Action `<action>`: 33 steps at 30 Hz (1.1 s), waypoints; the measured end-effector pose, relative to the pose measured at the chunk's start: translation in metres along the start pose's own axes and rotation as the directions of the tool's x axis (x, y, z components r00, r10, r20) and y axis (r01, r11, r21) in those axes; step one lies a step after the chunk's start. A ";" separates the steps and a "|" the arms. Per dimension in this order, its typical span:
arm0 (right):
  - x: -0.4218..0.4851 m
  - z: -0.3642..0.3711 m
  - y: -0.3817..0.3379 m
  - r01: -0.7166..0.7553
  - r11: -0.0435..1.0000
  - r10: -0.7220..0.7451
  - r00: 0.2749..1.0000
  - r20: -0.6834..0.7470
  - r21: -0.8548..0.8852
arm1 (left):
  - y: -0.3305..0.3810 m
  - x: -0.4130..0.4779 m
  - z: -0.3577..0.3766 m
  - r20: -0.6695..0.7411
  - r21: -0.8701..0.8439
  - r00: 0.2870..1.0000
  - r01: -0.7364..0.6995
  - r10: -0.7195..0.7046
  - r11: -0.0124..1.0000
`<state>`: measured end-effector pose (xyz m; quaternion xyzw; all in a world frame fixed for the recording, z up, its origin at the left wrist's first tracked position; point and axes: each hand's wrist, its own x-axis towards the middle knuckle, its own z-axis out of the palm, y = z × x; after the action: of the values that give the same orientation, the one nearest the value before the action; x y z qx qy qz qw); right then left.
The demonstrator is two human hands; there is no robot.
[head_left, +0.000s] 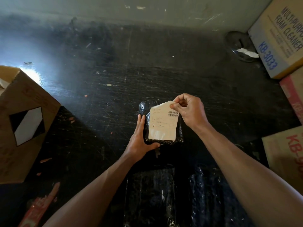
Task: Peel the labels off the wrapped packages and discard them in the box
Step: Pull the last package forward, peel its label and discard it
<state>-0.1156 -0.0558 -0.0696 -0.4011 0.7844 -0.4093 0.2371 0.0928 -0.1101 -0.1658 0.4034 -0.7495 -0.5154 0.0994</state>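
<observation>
here, right hand (188, 110) pinches label (164, 123) top corner, lifted off package (144, 108) at table (114, 71) middle — left hand (139, 138) flat, fingers straight, pressing package's left edge. open box (24, 115) at table's left edge.

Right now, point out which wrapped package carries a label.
The package farthest from you, steadied by the left hand: the right hand pinches a corner of its pale label. The two nearer packages show none.

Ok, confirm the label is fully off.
No, the right hand pinches one lifted corner of the label; the rest lies on the package.
</observation>
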 end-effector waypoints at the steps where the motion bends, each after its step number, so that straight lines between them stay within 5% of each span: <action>1: 0.001 -0.002 -0.001 0.002 1.000 -0.002 1.000 -0.003 0.004 | 0.000 0.000 0.000 -0.001 0.000 1.000 -0.001 0.001 1.000; 14: -0.004 -0.008 -0.009 0.033 0.998 -0.033 0.999 0.006 0.049 | -0.002 0.000 -0.001 0.007 0.000 1.000 -0.011 0.011 1.000; 18: 0.016 -0.040 -0.036 0.050 0.983 -0.017 0.982 -0.186 0.176 | -0.004 -0.004 -0.002 0.020 -0.016 0.999 -0.027 0.028 0.999; 26: 0.013 -0.081 -0.044 0.059 0.997 -0.048 0.979 -0.200 0.051 | 0.007 -0.006 -0.010 0.067 -0.022 0.998 -0.006 0.007 1.000; 33: -0.017 -0.107 -0.037 -0.009 0.999 0.000 0.969 -0.246 -0.035 | 0.026 -0.015 -0.022 -0.026 0.006 0.999 0.034 -0.034 0.999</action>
<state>-0.1653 -0.0059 0.0211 -0.3495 0.8160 -0.4413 0.1317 0.1018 -0.1112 -0.1296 0.4230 -0.7428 -0.5095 0.0990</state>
